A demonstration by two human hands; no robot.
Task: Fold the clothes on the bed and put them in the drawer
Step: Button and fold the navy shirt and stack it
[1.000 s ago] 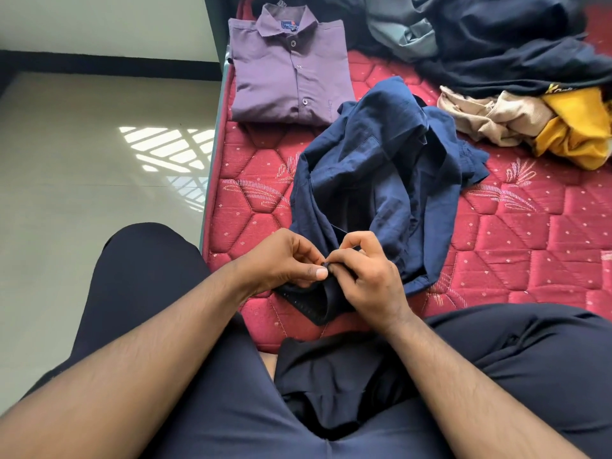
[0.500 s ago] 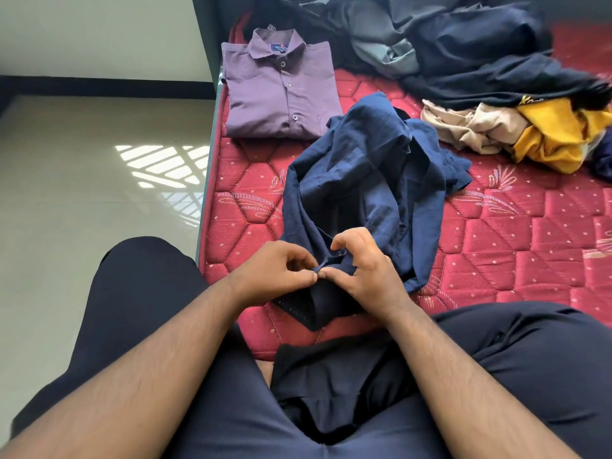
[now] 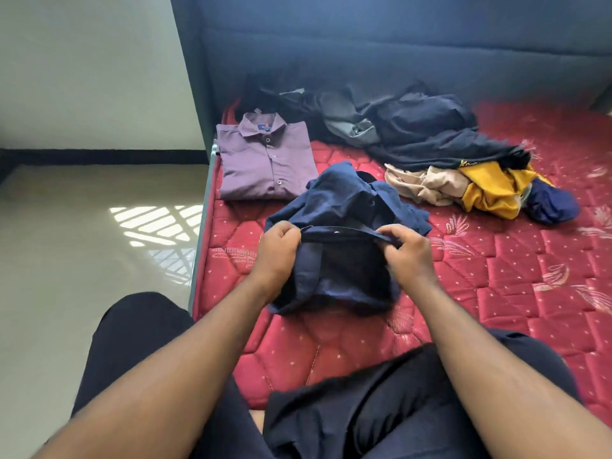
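Currently both hands, left hand (image 3: 277,249) and right hand (image 3: 406,251), pinch a navy shirt (image 3: 344,246) by its buttoned edge, stretched between them above the bed (image 3: 496,293). Folded purple shirt (image 3: 265,160) lies beyond.

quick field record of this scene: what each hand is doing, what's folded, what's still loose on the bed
left hand: left hand grips one end of the navy shirt's buttoned edge
right hand: right hand pinches the other end, edge stretched between the hands
folded: purple shirt, flat by the mattress's left edge
loose: dark clothes pile; beige garment; yellow garment
drawer: not in view
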